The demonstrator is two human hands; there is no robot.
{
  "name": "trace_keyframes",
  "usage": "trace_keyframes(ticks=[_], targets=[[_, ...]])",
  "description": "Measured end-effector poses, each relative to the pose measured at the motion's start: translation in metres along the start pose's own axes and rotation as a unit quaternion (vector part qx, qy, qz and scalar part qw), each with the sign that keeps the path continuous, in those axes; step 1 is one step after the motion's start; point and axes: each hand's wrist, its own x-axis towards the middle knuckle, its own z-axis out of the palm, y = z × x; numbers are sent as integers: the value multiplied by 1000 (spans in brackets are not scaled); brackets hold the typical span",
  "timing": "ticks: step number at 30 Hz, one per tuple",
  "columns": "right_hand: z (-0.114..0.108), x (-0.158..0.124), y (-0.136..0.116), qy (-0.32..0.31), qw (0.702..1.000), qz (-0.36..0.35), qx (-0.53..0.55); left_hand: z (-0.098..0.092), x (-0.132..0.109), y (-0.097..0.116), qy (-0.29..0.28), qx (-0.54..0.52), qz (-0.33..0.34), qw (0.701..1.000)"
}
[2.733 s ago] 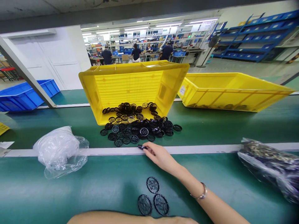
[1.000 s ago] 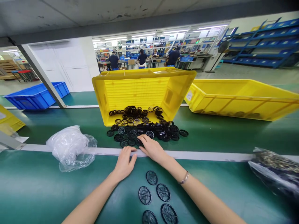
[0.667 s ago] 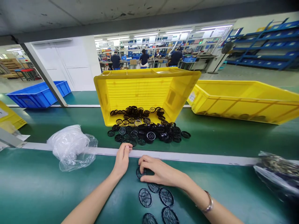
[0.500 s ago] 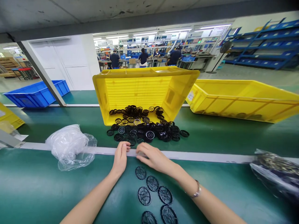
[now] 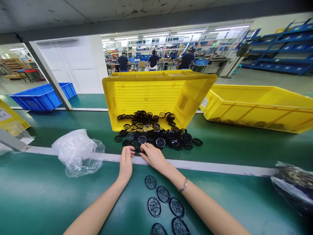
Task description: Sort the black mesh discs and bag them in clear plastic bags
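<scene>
Both my hands are at the near edge of a loose pile of black spoked plastic rings (image 5: pixel 160 142). My left hand (image 5: pixel 126 162) has its fingers curled together beside the front of the pile; what lies inside them is hidden. With thumb and fingers closing together, my right hand (image 5: pixel 154 157) grips a black spoked ring at the pile's edge, mostly covered by the fingers. Nearer me, several flat black spoked rings (image 5: pixel 154 207) lie spread in two rough rows on the green surface, left of my right forearm.
A yellow bin (image 5: pixel 144 94) lies tipped toward me behind the pile, more rings inside. Another yellow bin (image 5: pixel 256 111) stands right, a blue bin (image 5: pixel 36 99) far left. A clear plastic bag (image 5: pixel 75 150) lies left, a filled bag (image 5: pixel 293 186) right. People sit in the background.
My right hand has moved forward and slightly left to the pile's front edge, its fingers closing there. My left hand stays nearly in place. The view has shifted slightly.
</scene>
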Motion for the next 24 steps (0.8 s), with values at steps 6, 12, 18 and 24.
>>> trace_keyframes(ticks=[6, 12, 18, 24], targets=[[-22, -34, -13, -29, 987, -62, 147, -1, 3, -3, 29, -26, -19, 999], [-36, -64, -24, -156, 957, -133, 206, -1, 3, -2, 35, -26, -15, 999], [-18, -35, 11, 1, 999, -34, -7, -1, 4, -4, 31, -31, -20, 999], [-7, -24, 25, 23, 999, -2, -25, 0, 4, -2, 24, -31, -18, 999]])
